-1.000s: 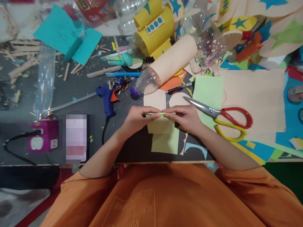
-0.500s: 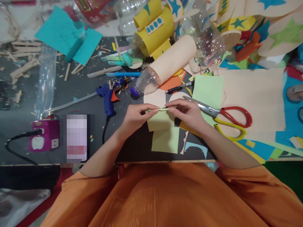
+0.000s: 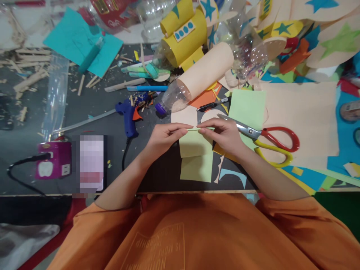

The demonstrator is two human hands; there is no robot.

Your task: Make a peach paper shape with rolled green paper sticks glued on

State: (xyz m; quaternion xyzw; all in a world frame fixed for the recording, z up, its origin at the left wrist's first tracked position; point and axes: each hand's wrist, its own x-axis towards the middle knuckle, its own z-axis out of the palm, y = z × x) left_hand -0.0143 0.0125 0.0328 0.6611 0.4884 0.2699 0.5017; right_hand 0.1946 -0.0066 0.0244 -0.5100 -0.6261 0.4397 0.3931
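Observation:
Between my two hands a light green sheet of paper is pinched along its upper edge, which looks folded or rolled. My left hand is closed, its thumb and fingers gripping the left end of that edge. On the right end, the thumb and fingers of my right hand are closed too. Under the sheet lies another light green piece on the dark table. Scissors with one red and one yellow handle rest just right of my right hand. Beyond my hands is a pale paper cutout.
A blue glue gun lies left of my hands, near a phone and a purple power block. Ahead is a bottle wrapped in pale paper, with a black pen nearby. At right spreads a large pale sheet.
Both hands have risen slightly away from my body, and the fingertips have parted a little along the edge. The green sheet has shifted up and to the right.

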